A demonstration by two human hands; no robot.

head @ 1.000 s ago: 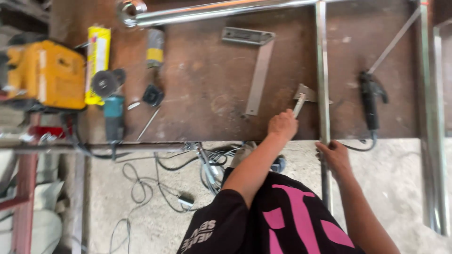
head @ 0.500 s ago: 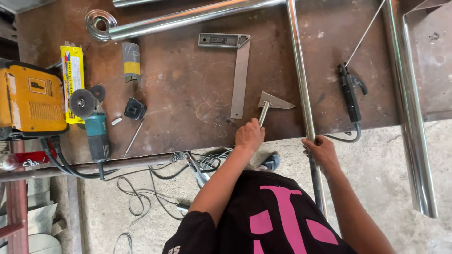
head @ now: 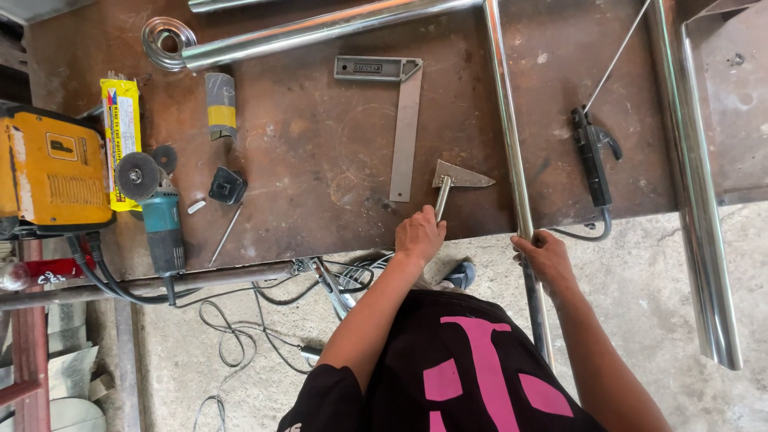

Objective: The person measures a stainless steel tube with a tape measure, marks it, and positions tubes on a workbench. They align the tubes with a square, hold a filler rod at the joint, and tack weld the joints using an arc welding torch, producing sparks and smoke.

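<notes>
Two hands at work: left hand point(head: 418, 236) gripped the chipping hammer point(head: 454, 181) lying on the counter point(head: 320, 160); right hand point(head: 544, 254) closed round the steel tube point(head: 509, 136) at the counter's edge. Try square point(head: 400, 112) just beside; angle grinder point(head: 156, 212), yellow welder point(head: 52, 168) well apart.

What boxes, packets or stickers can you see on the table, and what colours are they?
Yellow packet: far left on the table, beside the yellow machine; long flat rectangle with a white label and red and blue marks.
Yellow machine: left edge; boxy, with a dark square sticker on top.
Grey roll: right of the packet; yellow band around it.
No screens or signs.
</notes>
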